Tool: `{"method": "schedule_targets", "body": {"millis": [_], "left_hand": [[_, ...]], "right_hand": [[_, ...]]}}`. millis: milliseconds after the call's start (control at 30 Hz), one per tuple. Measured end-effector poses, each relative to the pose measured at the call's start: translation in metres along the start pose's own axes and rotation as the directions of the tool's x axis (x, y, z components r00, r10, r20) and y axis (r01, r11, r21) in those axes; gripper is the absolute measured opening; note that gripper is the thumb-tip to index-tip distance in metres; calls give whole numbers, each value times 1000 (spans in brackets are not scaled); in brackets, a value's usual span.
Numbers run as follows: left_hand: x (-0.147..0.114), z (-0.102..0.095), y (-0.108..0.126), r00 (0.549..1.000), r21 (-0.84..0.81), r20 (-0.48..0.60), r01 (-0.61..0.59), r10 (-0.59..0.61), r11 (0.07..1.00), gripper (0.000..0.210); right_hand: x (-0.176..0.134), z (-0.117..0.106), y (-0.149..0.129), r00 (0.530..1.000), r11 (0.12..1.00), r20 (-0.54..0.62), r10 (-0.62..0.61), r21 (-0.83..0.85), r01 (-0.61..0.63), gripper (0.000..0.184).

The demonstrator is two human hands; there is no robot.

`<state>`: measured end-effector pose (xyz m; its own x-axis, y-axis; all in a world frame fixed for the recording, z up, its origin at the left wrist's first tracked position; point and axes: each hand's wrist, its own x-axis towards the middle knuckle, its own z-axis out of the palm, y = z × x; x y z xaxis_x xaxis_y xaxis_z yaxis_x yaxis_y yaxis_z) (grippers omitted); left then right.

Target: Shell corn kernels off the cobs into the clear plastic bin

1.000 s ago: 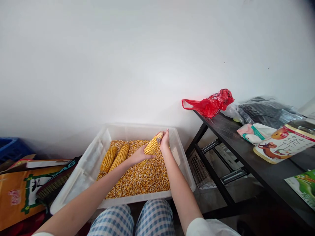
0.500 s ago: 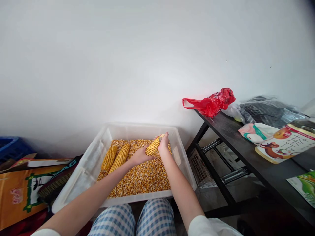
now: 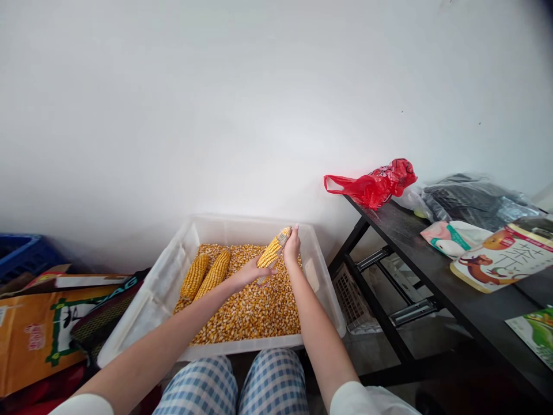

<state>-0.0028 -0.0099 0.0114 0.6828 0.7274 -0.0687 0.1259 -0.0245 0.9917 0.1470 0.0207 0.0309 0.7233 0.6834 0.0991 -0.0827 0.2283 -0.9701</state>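
Observation:
Above the loose corn kernels (image 3: 242, 314), a yellow corn cob (image 3: 272, 251) is held tilted, its upper end pointing away to the right. My left hand (image 3: 250, 273) is closed around the lower end of the cob. My right hand (image 3: 292, 246) is closed at its upper right side, with the thumb up near the tip. A greyish strip without kernels shows near that tip. Two more full cobs, one on the far left (image 3: 194, 275) and another beside it (image 3: 215, 273), lie on the kernels in the translucent plastic bin (image 3: 151, 311).
On the right stands a black table (image 3: 453, 276) bearing a red plastic bag (image 3: 375, 183), a labelled jar (image 3: 496, 259) and packets. A basket (image 3: 352, 300) sits beneath it. Left of the bin are an orange cardboard box (image 3: 26, 334) and a blue crate (image 3: 30, 256).
The cob has been turned more upright, and its bare greyish strip shows more. My right hand has moved slightly up with its thumb near the tip. The camera view has shifted slightly.

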Motion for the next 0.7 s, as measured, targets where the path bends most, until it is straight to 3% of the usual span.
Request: {"method": "schedule_targets", "body": {"millis": [67, 133, 200, 267, 300, 367, 567, 700], "left_hand": [[3, -1, -2, 999, 66, -45, -19, 22, 998, 53], [6, -2, -5, 992, 175, -112, -36, 57, 984, 59], [7, -2, -9, 974, 337, -190, -56, 126, 940, 59], [6, -2, -11, 954, 514, -242, -28, 176, 857, 57], [5, -2, -12, 951, 583, -250, -1, 180, 812, 57], [3, 1, -11, 956, 659, -244, 40, 163, 751, 55], [-1, 5, -1, 965, 606, -244, 70, 101, 793, 47], [-1, 2, -1, 965, 540, -213, -11, 149, 842, 48]], "right_hand": [[2, -1, 2, 996, 995, -62, -60, -79, 55, 46], [1, 3, 5, 999, 999, -38, -4, -44, 2, 47], [-4, 10, 9, 978, 979, 116, 174, 83, -184, 52], [-9, 17, 12, 899, 895, 275, 342, 198, -401, 58], [-12, 20, 14, 863, 847, 310, 398, 236, -476, 61], [-16, 23, 17, 836, 798, 305, 457, 274, -536, 62], [-19, 25, 16, 906, 885, 222, 361, 224, -407, 56], [-22, 25, 13, 930, 919, 207, 304, 194, -343, 55]]}}
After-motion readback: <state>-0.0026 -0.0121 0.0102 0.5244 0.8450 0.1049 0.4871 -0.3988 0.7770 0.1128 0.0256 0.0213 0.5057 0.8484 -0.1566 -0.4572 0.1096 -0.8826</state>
